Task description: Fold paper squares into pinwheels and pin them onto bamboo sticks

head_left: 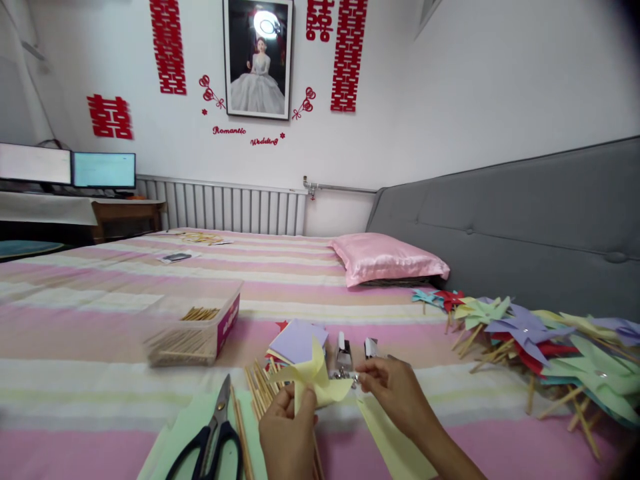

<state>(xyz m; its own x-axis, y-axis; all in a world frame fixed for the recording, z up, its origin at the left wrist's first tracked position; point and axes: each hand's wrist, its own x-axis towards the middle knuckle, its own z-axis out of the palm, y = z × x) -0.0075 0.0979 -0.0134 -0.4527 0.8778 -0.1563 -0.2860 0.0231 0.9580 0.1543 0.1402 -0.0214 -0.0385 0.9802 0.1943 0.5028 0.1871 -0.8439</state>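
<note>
Pinched between the thumb and fingers of my left hand point(290, 427) is a pale yellow paper pinwheel point(317, 377), its blades folded in toward the centre. My right hand point(395, 393) is closed at the fingertips on a small shiny metal piece point(355, 381), too small to make out fully. Beside those fingertips lies a little heap of silver metal pieces point(343, 377), in front of two small open boxes, a left box point(343, 348) and a right box point(371, 347). A yellow paper strip point(393, 437) lies under my right wrist. Wooden sticks point(260, 387) lie partly behind my left hand.
Dark-handled scissors point(215, 433) rest on green paper point(173, 433) at front left. A clear plastic box point(227, 327) holds more sticks. Coloured paper squares point(299, 340) are stacked behind the pinwheel. Several finished pinwheels point(525, 331) lie at right, near a pink pillow point(385, 257).
</note>
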